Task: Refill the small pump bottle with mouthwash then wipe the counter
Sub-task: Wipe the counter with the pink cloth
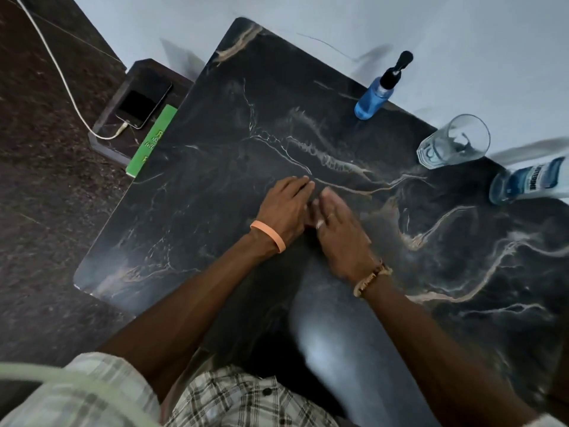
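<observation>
Peach-banded left hand (286, 208) flat on the dark marbled surface (200, 229), fingers straight and together, gripping nothing. Just beside it, nearly touching, the right hand (338, 229), blurred by motion, fingers likewise stretched out, ring on one finger and beaded bracelet (371, 277) at the wrist. No cloth to be made out under either palm; impossible to say whether anything lies between the two.

Well beyond the fingertips, at the far edge by the wall, the small pump bottle (374, 98), upright, black pump on, blue liquid high inside. To the right of it an empty-looking glass (452, 143), then the big mouthwash bottle (523, 180), partly out of frame, cap not visible. Off the left edge, on a lower ledge, a phone (144, 103) on its charging cable (55, 63) beside a green packet (154, 140).

Judged from this: refill apparently done, wiping stage in hand.

Possible trouble from here: glass toppled or big bottle shoved off the near-right edge by a wide, fast sweep rightward; pump bottle tipped against the wall by a reach to the back corner; spill from the big bottle if uncapped; liquid merely smeared about, not lifted, if wiped bare-handed; drips pushed leftward over the edge onto the charging phone.
</observation>
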The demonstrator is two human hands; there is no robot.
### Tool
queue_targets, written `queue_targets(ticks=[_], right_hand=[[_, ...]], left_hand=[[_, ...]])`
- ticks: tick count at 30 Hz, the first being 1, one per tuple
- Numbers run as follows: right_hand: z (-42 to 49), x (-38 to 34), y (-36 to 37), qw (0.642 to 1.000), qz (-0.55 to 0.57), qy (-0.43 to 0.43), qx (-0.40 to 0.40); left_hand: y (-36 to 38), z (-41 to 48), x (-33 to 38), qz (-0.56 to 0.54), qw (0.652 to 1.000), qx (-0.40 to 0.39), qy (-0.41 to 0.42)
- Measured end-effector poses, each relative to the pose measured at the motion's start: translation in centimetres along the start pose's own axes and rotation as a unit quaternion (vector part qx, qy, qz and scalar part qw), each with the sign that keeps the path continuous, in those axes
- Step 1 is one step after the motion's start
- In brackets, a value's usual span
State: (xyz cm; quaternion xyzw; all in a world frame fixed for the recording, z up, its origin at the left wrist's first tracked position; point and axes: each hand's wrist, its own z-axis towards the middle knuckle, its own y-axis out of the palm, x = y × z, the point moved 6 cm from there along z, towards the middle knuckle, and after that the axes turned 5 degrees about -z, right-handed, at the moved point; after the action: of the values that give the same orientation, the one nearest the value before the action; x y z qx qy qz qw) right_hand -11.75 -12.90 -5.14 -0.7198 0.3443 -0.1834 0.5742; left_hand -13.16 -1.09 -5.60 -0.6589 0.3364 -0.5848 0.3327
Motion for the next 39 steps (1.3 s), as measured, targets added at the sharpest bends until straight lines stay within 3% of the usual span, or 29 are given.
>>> queue_targets(ticks=[1, 2, 4, 6, 8, 11, 12, 14, 16, 17, 19, 22, 24, 26, 27, 31, 35, 37, 39], right_hand=[[0.0, 0.2, 0.1, 0.998, 0.016, -0.055, -0.003], [0.6, 1.8, -1.0, 0.998, 0.032, -0.054, 0.019], [2.5, 7.7, -3.0, 0.992, 0.010, 0.096, 0.080], [3.0, 11.4, -4.1, 0.960, -0.006, 0.257, 0.111], [3.5, 7.6, -3.4, 0.976, -0.020, 0.185, 0.109], [2.3, 2.8, -1.1, 0.999, -0.025, -0.018, 0.040], [2.0, 3.9, -1.2, 0.998, -0.043, -0.018, 0.031], [1.8, 9.4, -2.3, 0.986, -0.028, 0.153, 0.057], [0.3, 13.0, -2.8, 0.939, -0.021, 0.339, 0.050], [-0.4, 12.5, -2.8, 0.925, -0.017, 0.376, 0.046], [-0.4, 8.5, -2.2, 0.944, 0.025, 0.325, 0.060], [2.9, 1.2, -1.2, 0.982, 0.113, 0.135, 0.071], [8.2, 0.2, -1.9, 0.978, 0.141, 0.125, 0.095], [13.3, 0.0, -2.8, 0.972, 0.101, 0.183, 0.111], [15.4, -1.0, -3.5, 0.974, 0.097, 0.167, 0.119], [15.1, -11.4, -2.6, 0.990, 0.113, -0.063, 0.062], [7.2, -11.8, 0.0, 0.986, 0.028, -0.160, 0.041], [7.9, -9.4, 0.1, 0.986, -0.031, -0.154, 0.054], [10.9, -8.1, -0.5, 0.997, -0.004, -0.034, 0.064]], left_hand=[[0.1, 0.1, -0.2, 0.004, 1.000, -0.009, -0.001], [0.3, 0.2, -0.3, 0.009, 1.000, -0.015, -0.002], [0.3, 0.5, -0.5, 0.013, 1.000, -0.023, -0.003], [0.2, 0.7, -0.8, 0.008, 0.999, -0.031, -0.012], [0.0, 0.9, -1.1, 0.006, 0.999, -0.027, -0.023], [-0.1, 1.1, -1.5, -0.012, 0.999, -0.020, -0.026], [0.0, 1.1, -1.7, -0.013, 0.999, -0.023, -0.021], [0.0, 1.3, -2.0, -0.005, 1.000, -0.029, -0.008], [-0.1, 1.3, -2.2, -0.009, 1.000, -0.019, -0.003], [-0.1, 1.3, -2.3, -0.018, 1.000, -0.014, -0.007], [0.0, 1.4, -2.3, -0.046, 0.999, -0.003, -0.011], [-0.8, 1.8, -3.0, -0.162, 0.985, 0.048, -0.016], [-2.5, 1.9, -4.3, -0.242, 0.962, 0.115, -0.053], [-4.7, 1.8, -6.4, -0.236, 0.949, 0.180, -0.108], [-5.8, 1.7, -7.6, -0.225, 0.942, 0.208, -0.134], [-9.4, -0.2, -12.3, -0.219, 0.913, 0.268, -0.217], [-9.6, -4.0, -13.7, -0.173, 0.931, 0.237, -0.219], [-8.8, -5.4, -13.0, -0.147, 0.948, 0.213, -0.187], [-8.3, -5.8, -12.5, -0.145, 0.955, 0.200, -0.163]])
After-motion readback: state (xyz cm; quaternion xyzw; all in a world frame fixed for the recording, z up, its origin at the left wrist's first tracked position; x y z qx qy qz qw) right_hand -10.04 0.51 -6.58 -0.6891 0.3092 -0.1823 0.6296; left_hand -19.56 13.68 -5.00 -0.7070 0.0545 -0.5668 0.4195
